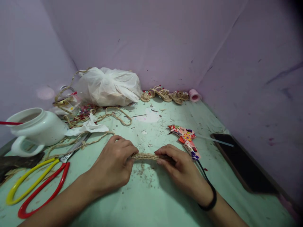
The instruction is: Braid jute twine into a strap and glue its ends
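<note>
Between my two hands, a flat piece of braided straw rope (145, 156) is held sideways above the green tabletop. My left hand (115, 162) pinches its left end, thumb below and fingers on top. The right end is gripped by my right hand (178, 165), which wears a black band at the wrist. Only the middle of the braided piece shows; both ends are hidden by fingers. From behind my left hand a thin rope strand (99, 140) runs off to the left. A flower-patterned glue gun (186, 138) with a glue stick in its back lies just beyond my right hand.
Scissors (63, 162) with yellow and red handles lie left, near a white teapot-like pot (44, 126). A tied white plastic bag (109, 86) and small woven sandals (163, 94) are at the back, beside a pink spool (194, 95). A dark phone (243, 164) lies right.
</note>
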The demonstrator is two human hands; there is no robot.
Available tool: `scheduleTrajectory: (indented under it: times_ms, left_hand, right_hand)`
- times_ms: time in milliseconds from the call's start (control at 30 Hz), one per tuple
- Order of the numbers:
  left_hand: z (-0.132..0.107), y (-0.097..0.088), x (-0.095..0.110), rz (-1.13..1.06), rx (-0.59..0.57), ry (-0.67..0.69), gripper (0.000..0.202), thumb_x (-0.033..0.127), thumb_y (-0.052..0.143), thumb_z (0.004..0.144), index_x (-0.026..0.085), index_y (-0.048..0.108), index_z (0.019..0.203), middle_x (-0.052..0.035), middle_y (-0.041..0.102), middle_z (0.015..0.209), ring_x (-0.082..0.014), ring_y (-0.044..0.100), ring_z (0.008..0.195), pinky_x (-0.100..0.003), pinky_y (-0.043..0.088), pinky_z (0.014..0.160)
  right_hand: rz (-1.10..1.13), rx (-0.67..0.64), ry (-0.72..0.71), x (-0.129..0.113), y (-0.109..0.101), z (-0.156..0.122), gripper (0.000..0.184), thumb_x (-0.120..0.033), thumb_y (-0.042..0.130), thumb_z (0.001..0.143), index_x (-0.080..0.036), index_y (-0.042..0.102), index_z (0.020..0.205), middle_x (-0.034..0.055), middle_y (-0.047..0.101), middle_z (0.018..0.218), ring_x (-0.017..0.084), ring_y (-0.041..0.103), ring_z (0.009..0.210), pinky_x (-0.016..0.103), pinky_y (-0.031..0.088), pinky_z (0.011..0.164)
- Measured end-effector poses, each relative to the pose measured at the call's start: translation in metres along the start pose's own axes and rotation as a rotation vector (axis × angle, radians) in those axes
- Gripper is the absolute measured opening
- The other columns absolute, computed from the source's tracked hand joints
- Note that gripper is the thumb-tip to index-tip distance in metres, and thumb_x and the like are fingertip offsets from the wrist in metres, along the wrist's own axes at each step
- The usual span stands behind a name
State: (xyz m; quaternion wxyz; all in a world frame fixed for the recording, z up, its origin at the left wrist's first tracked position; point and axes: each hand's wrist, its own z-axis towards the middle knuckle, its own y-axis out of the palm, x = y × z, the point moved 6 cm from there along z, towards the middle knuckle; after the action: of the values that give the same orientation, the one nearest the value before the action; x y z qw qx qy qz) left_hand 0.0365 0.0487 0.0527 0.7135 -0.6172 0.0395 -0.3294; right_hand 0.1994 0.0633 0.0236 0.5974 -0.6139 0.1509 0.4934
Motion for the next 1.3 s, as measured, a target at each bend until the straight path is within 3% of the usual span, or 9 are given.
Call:
scheduleTrajectory:
  times_ms: [267,567,967,1067,1167,1233,1300]
  left_hand:
    - [-0.004,-0.009,0.008,-0.002,0.059,0.096,0.019,0.011,0.044,0.079,0.018,0.059,0.089,-0.0023,0.061,0.075,-0.0166,0.054,0.072,-0.049,0.028,0.095]
    - [-0.005,-0.012,0.009,-0.046,0.087,0.105,0.025,0.015,0.059,0.072,0.022,0.056,0.096,0.0001,0.061,0.084,-0.0176,0.056,0.079,-0.049,0.025,0.097]
    - [-0.006,-0.006,0.007,0.02,0.126,0.111,0.017,0.01,0.049,0.076,0.019,0.061,0.085,-0.0023,0.057,0.074,-0.0183,0.052,0.076,-0.049,0.029,0.095]
    - [-0.006,-0.008,0.006,0.035,0.162,0.118,0.017,0.01,0.048,0.077,0.018,0.061,0.085,-0.0023,0.059,0.074,-0.0175,0.053,0.075,-0.049,0.03,0.094]
    - [-0.005,-0.01,0.005,0.063,0.208,0.126,0.016,0.01,0.048,0.079,0.018,0.061,0.086,-0.003,0.061,0.076,-0.0171,0.054,0.074,-0.048,0.031,0.094]
    - [-0.005,-0.01,0.004,0.084,0.249,0.126,0.016,0.01,0.048,0.079,0.017,0.061,0.085,-0.0036,0.062,0.077,-0.0172,0.055,0.074,-0.049,0.031,0.094]
    - [-0.005,-0.009,0.002,0.105,0.288,0.112,0.015,0.011,0.048,0.079,0.017,0.06,0.084,-0.0037,0.063,0.076,-0.0173,0.056,0.073,-0.049,0.032,0.093]
  right_hand:
    - [0.122,-0.013,0.095,0.012,0.004,0.002,0.014,-0.014,0.054,0.079,-0.018,0.064,0.088,0.0034,0.063,0.084,0.016,0.058,0.076,0.028,0.045,0.069]
    - [0.198,-0.003,0.152,0.011,0.002,0.003,0.015,-0.014,0.053,0.078,-0.018,0.064,0.087,0.0037,0.064,0.084,0.015,0.059,0.078,0.03,0.046,0.071]
    - [0.226,0.003,0.17,0.012,0.004,0.001,0.015,-0.02,0.054,0.078,-0.017,0.063,0.089,0.0048,0.065,0.085,0.017,0.06,0.078,0.03,0.048,0.07]
    - [0.196,0.094,0.158,0.013,-0.008,0.001,0.016,-0.024,0.058,0.077,-0.017,0.063,0.091,0.0051,0.066,0.086,0.017,0.06,0.079,0.031,0.048,0.071]
    - [0.09,0.3,0.104,0.013,-0.033,0.0,0.016,-0.027,0.061,0.075,-0.019,0.064,0.089,0.0052,0.067,0.086,0.018,0.06,0.077,0.033,0.048,0.071]
    - [0.048,0.421,0.055,0.008,-0.044,-0.001,0.011,-0.028,0.061,0.075,-0.019,0.065,0.081,0.0047,0.067,0.081,0.018,0.06,0.074,0.032,0.047,0.07]
    - [0.07,0.455,0.048,0.002,-0.043,-0.002,0.01,-0.028,0.062,0.073,-0.019,0.065,0.07,0.0032,0.065,0.07,0.016,0.058,0.066,0.03,0.046,0.063]
